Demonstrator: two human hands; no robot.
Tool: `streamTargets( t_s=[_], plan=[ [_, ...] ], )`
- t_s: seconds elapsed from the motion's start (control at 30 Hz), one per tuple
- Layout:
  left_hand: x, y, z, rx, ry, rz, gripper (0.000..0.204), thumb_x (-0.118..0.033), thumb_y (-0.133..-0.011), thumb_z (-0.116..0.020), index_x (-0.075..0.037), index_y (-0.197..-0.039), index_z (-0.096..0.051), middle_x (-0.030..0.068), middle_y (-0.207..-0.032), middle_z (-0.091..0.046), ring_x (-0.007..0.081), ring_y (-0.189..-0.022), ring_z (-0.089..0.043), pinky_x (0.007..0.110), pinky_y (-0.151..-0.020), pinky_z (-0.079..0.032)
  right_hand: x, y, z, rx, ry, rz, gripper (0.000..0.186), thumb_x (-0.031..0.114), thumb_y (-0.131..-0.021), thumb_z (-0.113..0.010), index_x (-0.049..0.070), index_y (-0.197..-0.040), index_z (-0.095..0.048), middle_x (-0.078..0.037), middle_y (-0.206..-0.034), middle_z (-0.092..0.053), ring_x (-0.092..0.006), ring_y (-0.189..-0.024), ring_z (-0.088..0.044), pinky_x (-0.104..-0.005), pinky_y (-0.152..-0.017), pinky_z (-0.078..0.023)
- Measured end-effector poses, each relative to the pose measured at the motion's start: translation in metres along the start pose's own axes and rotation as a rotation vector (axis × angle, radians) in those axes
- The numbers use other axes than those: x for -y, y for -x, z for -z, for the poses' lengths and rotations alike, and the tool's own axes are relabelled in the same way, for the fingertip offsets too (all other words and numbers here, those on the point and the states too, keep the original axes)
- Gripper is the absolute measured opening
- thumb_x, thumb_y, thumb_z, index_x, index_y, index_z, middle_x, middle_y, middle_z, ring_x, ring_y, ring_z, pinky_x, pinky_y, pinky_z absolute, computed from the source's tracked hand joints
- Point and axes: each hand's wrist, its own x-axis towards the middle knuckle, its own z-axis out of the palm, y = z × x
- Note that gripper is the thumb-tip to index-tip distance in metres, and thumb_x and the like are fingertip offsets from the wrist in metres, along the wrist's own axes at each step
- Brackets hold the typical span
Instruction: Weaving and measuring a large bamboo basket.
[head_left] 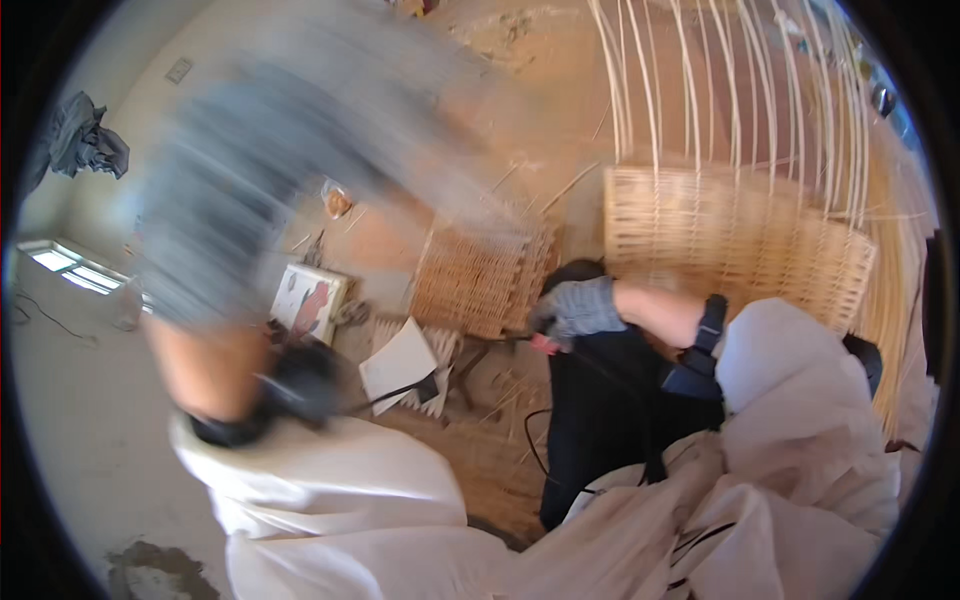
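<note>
My left hand (290, 130), in a grey glove, is raised large over the left side and heavily smeared by motion. Its fingers cannot be made out. A small woven wicker panel (465, 275) lies on the floor beyond it, partly covered by the blur. My right hand (583, 308), also in a grey glove, is closed around a tool with a red handle (545, 344). The tool's dark end points left along the small panel's near edge; its kind is unclear. Just beyond my right forearm lies a larger wicker panel (740, 235) with long pale unwoven canes rising from it.
A box with a red picture (308, 300) sits left of the small panel, near a white sheet (400, 368). A bundle of long canes (890, 290) lies at the right. Loose cane pieces (572, 187) are scattered about. Dark crumpled cloth (85, 140) is at the far left.
</note>
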Motion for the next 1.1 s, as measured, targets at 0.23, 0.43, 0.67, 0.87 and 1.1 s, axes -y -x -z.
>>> streamTargets(
  t_s=[0.23,0.43,0.67,0.87,1.1],
  plan=[
    [0.014,0.145,0.023,0.074,0.341,0.057,0.022,-0.018,-0.081,-0.051,-0.006,-0.093,-0.064,0.014,-0.09,-0.063,0.0285,-0.086,-0.059,0.037,-0.075,-0.048,0.041,-0.015,-0.092,0.004,-0.533,0.561,0.027,0.009,-0.082,-0.054,0.005,-0.109,-0.057,-0.007,-0.096,-0.062,-0.0155,-0.088,-0.058,-0.0292,-0.082,-0.045],
    [0.019,0.19,0.031,0.084,0.484,0.1,0.021,-0.018,-0.082,-0.051,-0.007,-0.094,-0.063,0.0129,-0.091,-0.062,0.027,-0.088,-0.059,0.035,-0.077,-0.047,0.094,-0.026,-0.164,0.415,-0.928,0.568,0.034,0.013,-0.081,-0.057,0.007,-0.115,-0.054,-0.007,-0.098,-0.06,-0.0154,-0.089,-0.056,-0.0271,-0.081,-0.044],
    [0.026,0.198,0.029,0.082,0.538,0.113,0.019,-0.018,-0.084,-0.051,-0.008,-0.096,-0.062,0.0118,-0.092,-0.062,0.0252,-0.091,-0.057,0.034,-0.078,-0.046,0.153,0.013,-0.189,0.912,-0.819,0.816,0.034,0.012,-0.079,-0.057,0.002,-0.112,-0.056,-0.007,-0.087,-0.062,-0.0147,-0.083,-0.058,-0.0253,-0.071,-0.047],
    [0.028,0.201,0.03,0.122,0.529,0.139,0.018,-0.018,-0.085,-0.052,-0.009,-0.097,-0.061,0.0108,-0.092,-0.061,0.0236,-0.093,-0.056,0.032,-0.08,-0.045,0.095,0.002,-0.138,0.361,-0.965,0.613,0.025,0.018,-0.081,-0.056,0.0,-0.097,-0.062,-0.008,-0.084,-0.064,-0.0167,-0.073,-0.058,-0.0261,-0.067,-0.046],
    [0.029,0.209,0.026,0.053,0.573,0.126,0.017,-0.017,-0.085,-0.052,-0.009,-0.098,-0.06,0.0099,-0.093,-0.061,0.0224,-0.094,-0.056,0.031,-0.081,-0.045,0.06,0.001,-0.109,0.247,-0.93,0.146,0.024,0.014,-0.086,-0.051,0.006,-0.106,-0.061,-0.003,-0.079,-0.063,-0.0068,-0.066,-0.054,-0.0201,-0.06,-0.045]
  ],
)
